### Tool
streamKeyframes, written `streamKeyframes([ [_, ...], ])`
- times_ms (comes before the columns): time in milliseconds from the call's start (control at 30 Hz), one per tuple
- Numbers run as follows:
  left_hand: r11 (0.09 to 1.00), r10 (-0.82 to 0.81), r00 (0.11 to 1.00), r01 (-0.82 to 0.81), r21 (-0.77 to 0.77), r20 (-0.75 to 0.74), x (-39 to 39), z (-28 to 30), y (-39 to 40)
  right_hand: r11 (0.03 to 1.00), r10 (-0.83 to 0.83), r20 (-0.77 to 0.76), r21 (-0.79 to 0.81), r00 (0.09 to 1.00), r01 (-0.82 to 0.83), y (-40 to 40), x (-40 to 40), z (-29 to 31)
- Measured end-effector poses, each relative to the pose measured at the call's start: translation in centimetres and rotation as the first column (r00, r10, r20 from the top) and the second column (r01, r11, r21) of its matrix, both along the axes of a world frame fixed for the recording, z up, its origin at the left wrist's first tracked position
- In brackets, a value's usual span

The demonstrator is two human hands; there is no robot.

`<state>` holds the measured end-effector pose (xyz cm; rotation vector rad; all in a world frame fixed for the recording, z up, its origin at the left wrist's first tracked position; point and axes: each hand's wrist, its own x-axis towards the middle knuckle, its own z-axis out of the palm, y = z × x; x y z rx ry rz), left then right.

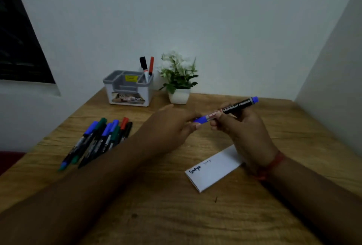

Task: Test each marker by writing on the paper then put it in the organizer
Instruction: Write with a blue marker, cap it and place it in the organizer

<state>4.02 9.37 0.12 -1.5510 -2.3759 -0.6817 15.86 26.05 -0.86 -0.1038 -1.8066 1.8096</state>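
We hold a blue marker (225, 110) above the desk (156, 205), roughly level, with both hands closed on it: the right hand (242, 127) grips the black barrel, and the left hand (172, 125) pinches the blue cap at the near end. Whether the cap is coming off or going back on, we cannot tell. Either way, we should pull or push straight along the barrel, keeping the right grip firm so the tip does not smear our fingers. The paper (213, 168) lies just below the right hand, with two written words already on it, so there is free space further along for a short test stroke. The organizer (128, 88) stands at the back, two markers in its right compartment; the untested markers (100, 139) lie grouped to the left.
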Motion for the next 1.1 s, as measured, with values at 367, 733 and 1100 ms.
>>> streamKeyframes([
  [367, 0.999, -0.044, 0.975, 0.046, -0.001, 0.219, -0.2, -2.0, 1.0, 0.972, 0.131, 0.084, -0.206, 0.988, -0.111, 0.6, 0.0, -1.0],
  [733, 0.994, 0.050, 0.991, -0.037, -0.100, 0.124, 0.2, -2.0, 1.3, 0.981, 0.070, 0.119, -0.188, 0.990, -0.047, 0.0, -0.7, -1.5],
  [1100, 0.947, 0.136, 0.987, -0.103, -0.306, 0.090, -1.0, -2.0, 0.6, 0.964, -0.086, 0.029, -0.251, 0.996, 0.091, 4.2, 0.5, 0.4],
])
